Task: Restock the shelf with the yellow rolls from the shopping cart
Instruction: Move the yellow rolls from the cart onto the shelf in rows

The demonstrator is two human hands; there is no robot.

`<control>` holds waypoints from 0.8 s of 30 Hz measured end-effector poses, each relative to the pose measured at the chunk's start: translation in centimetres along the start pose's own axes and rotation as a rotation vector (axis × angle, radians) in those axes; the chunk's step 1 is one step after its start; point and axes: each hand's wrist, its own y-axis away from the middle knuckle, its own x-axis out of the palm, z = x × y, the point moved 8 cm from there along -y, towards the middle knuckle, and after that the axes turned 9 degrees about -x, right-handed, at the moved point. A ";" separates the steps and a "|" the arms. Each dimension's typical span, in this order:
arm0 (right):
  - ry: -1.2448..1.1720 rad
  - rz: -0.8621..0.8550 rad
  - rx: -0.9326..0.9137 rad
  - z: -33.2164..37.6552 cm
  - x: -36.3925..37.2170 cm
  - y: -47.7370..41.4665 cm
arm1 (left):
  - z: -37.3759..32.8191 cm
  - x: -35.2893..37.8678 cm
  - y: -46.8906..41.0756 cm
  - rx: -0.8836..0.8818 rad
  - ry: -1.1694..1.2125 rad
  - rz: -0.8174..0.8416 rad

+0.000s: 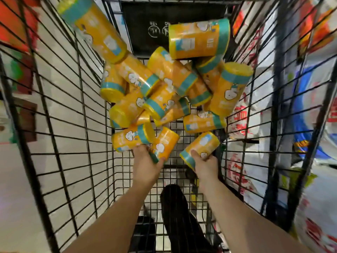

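Your left hand (146,162): fingers and thumb curled round the near end of one yellow roll (166,141), teal band against the palm. Your right hand (205,165): thumb on top, fingers wrapped under the near end of a second roll (202,143). Both held rolls point away from you and tilt outward. A neighbour roll (131,137) lies just left of your left fingers, touching the held one. Beyond the hands is the heap of rolls (164,84), crisscrossed, piled toward the far end of the shopping cart (73,125). One tall roll (94,28) leans on the left wall; another (198,39) sits atop the heap before a black panel (173,17). Cart walls close in on both sides. Rolls are cylinders in glossy yellow film with a teal band and white cartoon print. The cart is black wire grid. A dark shoe (175,207) shows through the floor mesh; printed bags (246,161) lie outside the right wall.
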 end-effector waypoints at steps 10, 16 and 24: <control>0.049 0.017 0.035 -0.6 -0.6 0.0 | -1.6 3.1 -0.2 -0.106 -0.203 0.131; 0.130 0.030 0.013 -1.2 -1.1 1.6 | -2.1 3.6 -0.3 -0.132 -0.004 0.156; 0.065 0.053 -0.064 -0.6 -2.5 4.9 | -1.7 2.8 2.1 -0.146 0.143 0.298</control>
